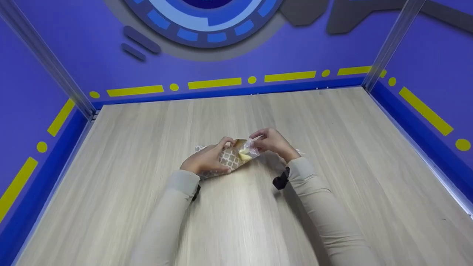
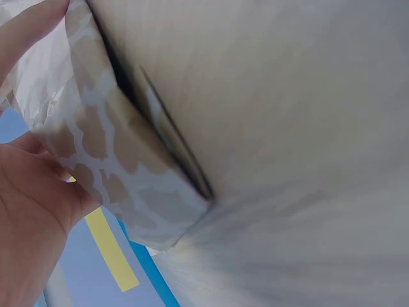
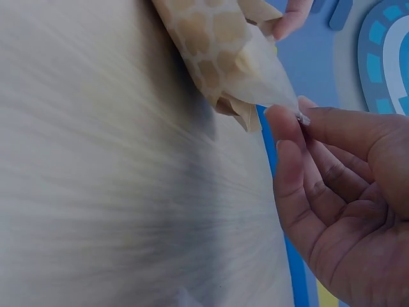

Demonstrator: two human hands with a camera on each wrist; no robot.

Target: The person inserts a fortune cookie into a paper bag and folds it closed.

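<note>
A blue-purple wall (image 1: 22,81) with yellow dashes edges the wood-grain bench (image 1: 129,147) at far left. Next, from a pale sleeve (image 1: 162,218), comes the left hand (image 1: 206,159), its fingers curled round a tan-and-white patterned paper bag (image 1: 229,159), spread to about the bag's width. The bag lies aslant near the bench's middle, its mouth to the right. Clear plastic wrap (image 1: 252,146) with something pale yellow (image 1: 244,155) pokes out there. Just beyond, the right hand (image 1: 273,142) pinches the wrap's end between thumb and finger, the tips closed together. A black strap (image 1: 281,179) circles that wrist.
</note>
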